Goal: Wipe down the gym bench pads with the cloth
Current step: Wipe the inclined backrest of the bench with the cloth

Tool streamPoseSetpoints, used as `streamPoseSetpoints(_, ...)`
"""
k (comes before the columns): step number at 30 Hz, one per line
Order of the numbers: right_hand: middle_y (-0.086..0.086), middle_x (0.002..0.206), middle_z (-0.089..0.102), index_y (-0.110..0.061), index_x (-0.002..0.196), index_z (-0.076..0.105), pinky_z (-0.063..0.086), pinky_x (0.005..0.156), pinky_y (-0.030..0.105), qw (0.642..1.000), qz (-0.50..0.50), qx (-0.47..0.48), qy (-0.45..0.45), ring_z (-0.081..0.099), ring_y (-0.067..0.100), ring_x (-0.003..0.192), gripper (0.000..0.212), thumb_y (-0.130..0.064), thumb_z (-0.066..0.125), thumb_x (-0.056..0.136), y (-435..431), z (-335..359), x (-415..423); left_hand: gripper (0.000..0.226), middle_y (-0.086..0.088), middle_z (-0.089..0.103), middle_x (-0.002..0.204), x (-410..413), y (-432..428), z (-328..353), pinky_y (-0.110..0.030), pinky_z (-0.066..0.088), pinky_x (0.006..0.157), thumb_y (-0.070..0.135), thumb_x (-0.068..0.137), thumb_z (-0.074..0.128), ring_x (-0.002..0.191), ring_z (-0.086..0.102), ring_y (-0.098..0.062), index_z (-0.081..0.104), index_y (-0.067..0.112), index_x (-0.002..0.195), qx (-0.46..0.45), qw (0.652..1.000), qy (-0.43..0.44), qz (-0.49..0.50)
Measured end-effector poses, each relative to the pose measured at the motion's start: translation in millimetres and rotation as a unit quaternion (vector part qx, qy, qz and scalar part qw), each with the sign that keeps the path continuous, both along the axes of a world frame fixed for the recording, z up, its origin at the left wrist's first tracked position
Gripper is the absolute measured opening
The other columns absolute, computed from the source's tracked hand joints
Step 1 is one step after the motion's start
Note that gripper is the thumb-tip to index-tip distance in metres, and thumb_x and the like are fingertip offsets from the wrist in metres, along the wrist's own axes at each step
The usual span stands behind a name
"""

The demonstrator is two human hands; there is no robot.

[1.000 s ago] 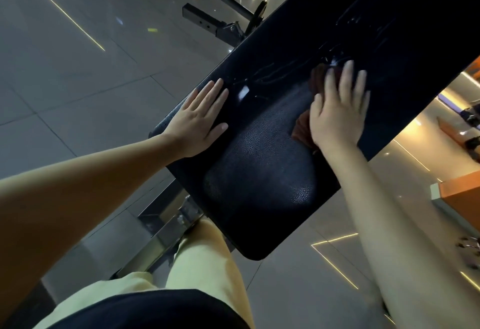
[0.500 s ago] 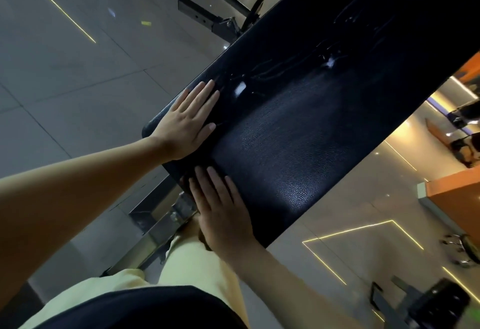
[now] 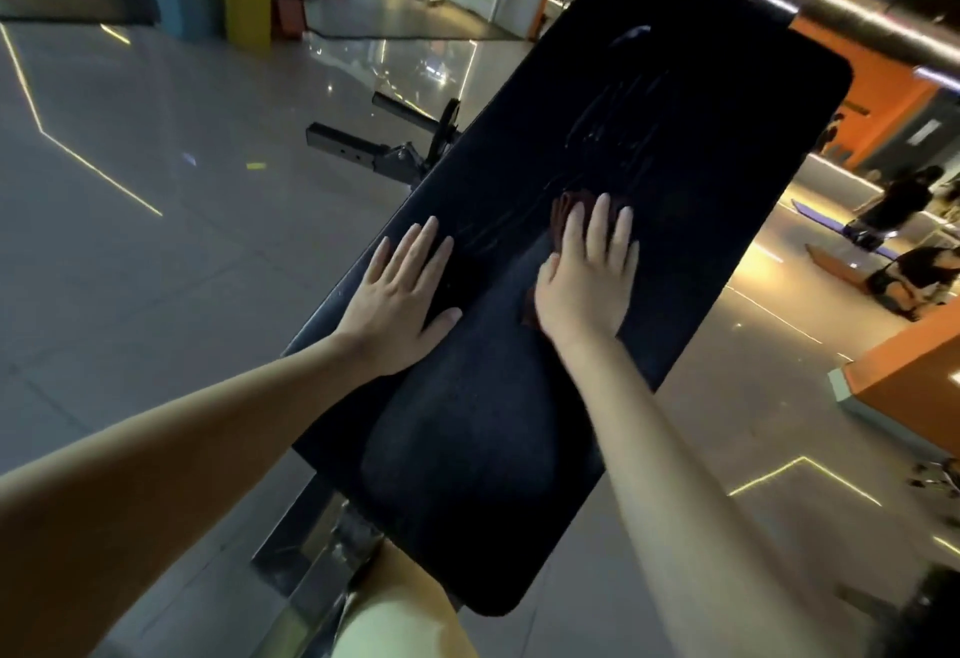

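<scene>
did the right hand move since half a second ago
Yes. The right hand slid up the pad, away from its near end, and now presses the cloth beside the left hand.

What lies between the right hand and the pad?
The cloth: in the head view the right hand presses it flat on the pad, with its edges showing past the fingertips and beside the palm.
</scene>
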State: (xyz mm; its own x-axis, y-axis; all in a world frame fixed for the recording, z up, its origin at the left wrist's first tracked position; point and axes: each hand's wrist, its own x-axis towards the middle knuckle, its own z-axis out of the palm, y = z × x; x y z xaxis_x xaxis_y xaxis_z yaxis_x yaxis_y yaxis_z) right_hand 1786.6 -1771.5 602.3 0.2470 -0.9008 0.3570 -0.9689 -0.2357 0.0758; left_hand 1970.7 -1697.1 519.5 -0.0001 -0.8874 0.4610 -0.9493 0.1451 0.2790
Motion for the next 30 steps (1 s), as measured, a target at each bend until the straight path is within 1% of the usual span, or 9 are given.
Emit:
streamPoseSetpoints(4, 0.011, 0.164, 0.018, -0.013, 0.154, 0.031, 0.017, 0.121, 0.048, 0.996, 0.085, -0.039, -0.002, 0.013, 0.031, 0.151, 0.060, -0.038, 0.032, 0.100, 61, -67, 0, 0.077, -0.013, 0.006, 0.164, -2, -27, 15, -0.049, 0.005, 0.123, 0.053, 0.093, 0.020, 0.152, 0.004, -0.028, 0.017, 0.008, 0.156, -0.005, 0.999, -0.021, -0.034)
streamPoseSetpoints(8, 0.006, 0.163, 0.022, -0.018, 0.153, 0.035, 0.018, 0.117, 0.047, 0.989, 0.129, -0.027, 0.060, 0.016, 0.028, 0.151, 0.058, -0.036, 0.033, 0.097, 89, -95, -12, 0.072, -0.014, 0.010, 0.163, -3, -55, 25, -0.051, 0.006, 0.122, 0.046, 0.094, 0.021, 0.151, 0.008, -0.032, 0.021, 0.007, 0.155, -0.006, 0.997, -0.038, -0.068)
streamPoseSetpoints(12, -0.001, 0.160, 0.030, -0.025, 0.147, 0.044, 0.020, 0.117, 0.046, 0.971, 0.207, -0.023, 0.118, 0.023, 0.021, 0.149, 0.057, -0.032, 0.039, 0.090, 64, -74, -33, 0.072, -0.016, 0.012, 0.163, -5, -84, 41, -0.051, 0.006, 0.122, 0.047, 0.095, 0.024, 0.151, 0.007, -0.033, 0.025, 0.005, 0.154, -0.024, 0.995, -0.049, -0.081)
streamPoseSetpoints(16, -0.001, 0.161, 0.027, -0.025, 0.149, 0.041, 0.015, 0.119, 0.049, 0.975, 0.163, -0.069, 0.132, 0.022, 0.022, 0.149, 0.057, -0.030, 0.035, 0.093, -22, 3, -52, 0.076, -0.016, 0.013, 0.163, -7, -115, 69, -0.047, 0.005, 0.122, 0.053, 0.094, 0.020, 0.151, 0.009, -0.031, 0.028, 0.006, 0.153, -0.040, 0.994, -0.046, -0.094)
streamPoseSetpoints(19, -0.006, 0.166, -0.001, -0.029, 0.158, 0.015, -0.004, 0.121, 0.046, 0.993, 0.066, -0.035, 0.088, -0.006, 0.019, 0.153, 0.053, -0.032, 0.026, 0.105, -100, 76, -58, 0.080, -0.012, 0.008, 0.164, -9, -135, 91, -0.042, 0.000, 0.123, 0.057, 0.091, 0.013, 0.152, 0.004, -0.026, 0.023, 0.010, 0.155, -0.035, 0.994, -0.048, -0.093)
streamPoseSetpoints(22, -0.005, 0.166, -0.011, -0.028, 0.158, 0.010, -0.006, 0.123, 0.045, 0.999, -0.015, -0.022, 0.035, -0.015, 0.020, 0.151, 0.053, -0.034, 0.021, 0.107, -142, 116, -50, 0.079, -0.009, 0.005, 0.165, -10, -152, 109, -0.041, -0.001, 0.122, 0.057, 0.090, 0.013, 0.152, 0.002, -0.024, 0.020, 0.014, 0.156, -0.029, 0.994, -0.055, -0.086)
streamPoseSetpoints(25, 0.001, 0.166, -0.006, -0.022, 0.158, 0.016, -0.001, 0.123, 0.045, 0.999, -0.015, -0.043, -0.014, -0.012, 0.025, 0.152, 0.054, -0.036, 0.022, 0.107, -136, 101, -36, 0.078, -0.008, 0.007, 0.165, -8, -167, 118, -0.041, 0.000, 0.122, 0.056, 0.090, 0.014, 0.152, 0.003, -0.024, 0.021, 0.015, 0.156, -0.036, 0.994, -0.053, -0.093)
streamPoseSetpoints(27, 0.006, 0.166, 0.005, -0.018, 0.156, 0.024, 0.005, 0.123, 0.047, 0.997, 0.023, -0.070, -0.030, -0.003, 0.029, 0.152, 0.056, -0.038, 0.022, 0.105, -107, 70, -30, 0.077, -0.008, 0.007, 0.165, -6, -177, 121, -0.041, 0.000, 0.121, 0.054, 0.090, 0.015, 0.152, 0.003, -0.024, 0.022, 0.014, 0.156, -0.048, 0.992, -0.056, -0.099)
streamPoseSetpoints(30, 0.007, 0.164, 0.017, -0.018, 0.154, 0.030, 0.014, 0.122, 0.048, 0.992, 0.095, -0.078, 0.024, 0.009, 0.030, 0.152, 0.058, -0.040, 0.023, 0.102, -45, 17, -26, 0.071, -0.006, 0.007, 0.165, -6, -193, 126, -0.042, -0.001, 0.122, 0.046, 0.092, 0.022, 0.152, 0.002, -0.023, 0.020, 0.015, 0.156, -0.056, 0.992, -0.049, -0.099)
